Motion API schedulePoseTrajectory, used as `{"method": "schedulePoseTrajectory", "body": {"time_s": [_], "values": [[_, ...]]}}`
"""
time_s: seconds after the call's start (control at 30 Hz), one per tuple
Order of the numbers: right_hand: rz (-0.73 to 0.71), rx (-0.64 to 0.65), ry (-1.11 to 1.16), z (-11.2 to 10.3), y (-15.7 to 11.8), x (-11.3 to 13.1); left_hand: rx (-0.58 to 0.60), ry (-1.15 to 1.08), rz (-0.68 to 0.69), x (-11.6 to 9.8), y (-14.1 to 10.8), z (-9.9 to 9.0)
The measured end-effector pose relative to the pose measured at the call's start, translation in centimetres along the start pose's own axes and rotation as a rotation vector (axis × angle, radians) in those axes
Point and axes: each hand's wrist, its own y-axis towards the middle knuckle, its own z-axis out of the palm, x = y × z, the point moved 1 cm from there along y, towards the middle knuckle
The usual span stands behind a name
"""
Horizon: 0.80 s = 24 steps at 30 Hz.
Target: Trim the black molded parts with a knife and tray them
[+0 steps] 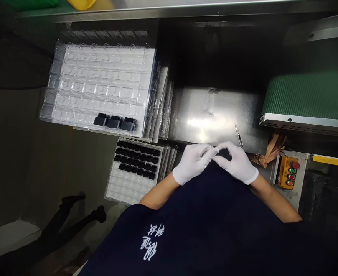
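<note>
My left hand [192,161], in a white glove, is closed with thumb and fingertips pinched together. My right hand [238,161], also gloved, meets it fingertip to fingertip in front of my dark shirt [215,214]. Whatever lies between the fingertips is too small or hidden to make out. Just beyond my right hand a slim knife [239,135] rests on the metal table [215,111]. To the left, a clear plastic tray [99,86] bears a few black parts [114,122] along its near edge.
A lower tray [122,189] with several rows of black parts stands nearer on the left. At right are a green conveyor belt [309,96], brown paper [272,150] and a yellow button box [289,172]. A person's legs [71,222] show at lower left.
</note>
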Motion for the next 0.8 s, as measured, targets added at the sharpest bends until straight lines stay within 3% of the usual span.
{"method": "schedulePoseTrajectory", "body": {"time_s": [0.13, 0.3, 0.43, 0.67, 0.8], "values": [[-0.062, 0.006, 0.046, -0.4, 0.1, -0.1, -0.002, -0.065, -0.003, 0.0, 0.2, -0.1], [0.040, 0.006, -0.004, -0.3, 0.2, -0.2, 0.001, -0.051, -0.024, 0.2, 0.3, 0.0], [0.031, 0.041, -0.016, -0.3, 0.4, 0.0, 0.005, -0.058, -0.023, 0.3, 0.4, 0.0], [-0.048, 0.082, 0.104, -1.2, 0.6, -0.3, 0.008, -0.110, -0.044, 0.4, 0.8, -0.1], [0.018, 0.101, 0.178, -1.7, 0.8, -0.5, 0.006, -0.148, -0.099, 0.4, 1.0, -0.2]]}}
